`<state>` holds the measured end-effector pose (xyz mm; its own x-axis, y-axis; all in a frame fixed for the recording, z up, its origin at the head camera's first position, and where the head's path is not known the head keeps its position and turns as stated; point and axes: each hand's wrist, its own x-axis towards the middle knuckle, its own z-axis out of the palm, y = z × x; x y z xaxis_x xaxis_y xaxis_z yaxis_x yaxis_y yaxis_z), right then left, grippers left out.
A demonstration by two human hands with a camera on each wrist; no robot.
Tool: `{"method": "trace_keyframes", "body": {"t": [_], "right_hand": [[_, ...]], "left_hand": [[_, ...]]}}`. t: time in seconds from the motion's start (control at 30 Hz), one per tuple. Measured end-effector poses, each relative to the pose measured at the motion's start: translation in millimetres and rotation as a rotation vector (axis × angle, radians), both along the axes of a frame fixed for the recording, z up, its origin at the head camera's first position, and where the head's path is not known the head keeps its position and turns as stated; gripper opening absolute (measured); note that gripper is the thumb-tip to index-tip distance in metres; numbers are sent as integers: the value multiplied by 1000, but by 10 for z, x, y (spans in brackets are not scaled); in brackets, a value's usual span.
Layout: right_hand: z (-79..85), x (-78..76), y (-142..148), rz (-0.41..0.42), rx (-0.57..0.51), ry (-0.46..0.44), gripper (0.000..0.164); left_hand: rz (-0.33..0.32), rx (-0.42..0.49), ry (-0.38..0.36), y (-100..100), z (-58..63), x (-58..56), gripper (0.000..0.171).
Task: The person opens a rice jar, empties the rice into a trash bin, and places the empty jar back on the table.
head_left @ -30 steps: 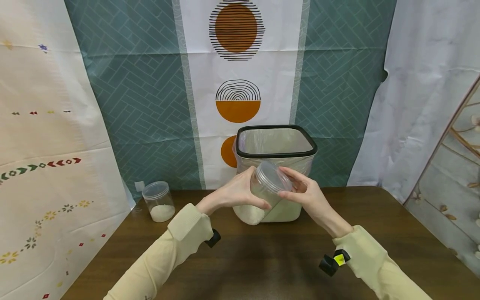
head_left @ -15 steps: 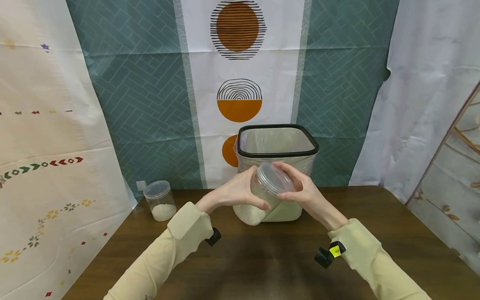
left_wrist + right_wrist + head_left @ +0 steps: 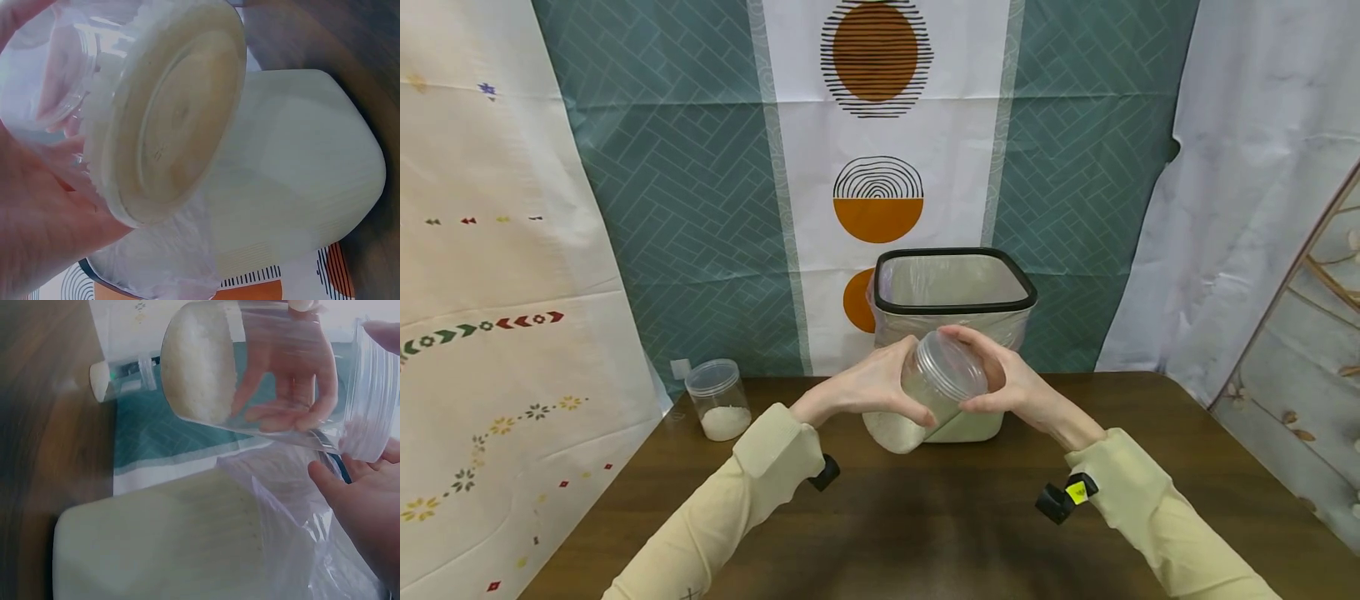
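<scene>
A clear screw-top jar (image 3: pixel 922 390) is tilted over above the table, its lid end up to the right. White grains (image 3: pixel 200 362) lie in its bottom end. My left hand (image 3: pixel 867 388) grips the jar body, fingers behind and thumb in front. Around the clear lid (image 3: pixel 958 367) curl the fingers and thumb of my right hand (image 3: pixel 1018 385). In the right wrist view the lid sits on the jar's mouth. The left wrist view shows the jar's round base (image 3: pixel 184 115) close up.
Right behind the jar stands a pale bin (image 3: pixel 977 425) with a black rim (image 3: pixel 957 308) and a clear liner. A second lidded jar (image 3: pixel 718 400) with white grains stands at the back left of the brown table (image 3: pixel 880 533). Patterned cloths (image 3: pixel 700 183) hang behind.
My right hand's fingers have shifted round the lid, with the index finger now nearer its top. The jar has dipped very slightly. My left hand keeps its grip.
</scene>
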<state>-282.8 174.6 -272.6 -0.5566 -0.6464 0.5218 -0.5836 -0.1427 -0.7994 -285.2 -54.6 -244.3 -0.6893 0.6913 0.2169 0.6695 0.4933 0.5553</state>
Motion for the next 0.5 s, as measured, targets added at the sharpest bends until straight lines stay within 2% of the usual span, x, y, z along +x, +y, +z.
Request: {"method": "trace_keyframes", "body": {"t": [0.17,0.33,0.4,0.5], "right_hand": [[-2,2,12,2,12,21,82],[-30,16,-1,-23,9,89,88],[-40,27,-5,-54,2,97,89],[-52,56,8,-135,-23,69,83]], "left_hand": [[7,-8,17,7,-9,-1,64],[38,14,13,11,-16,10,66],[57,26,19,8,-17,13,68],[89,49,27,-6,-13,17,72]]}}
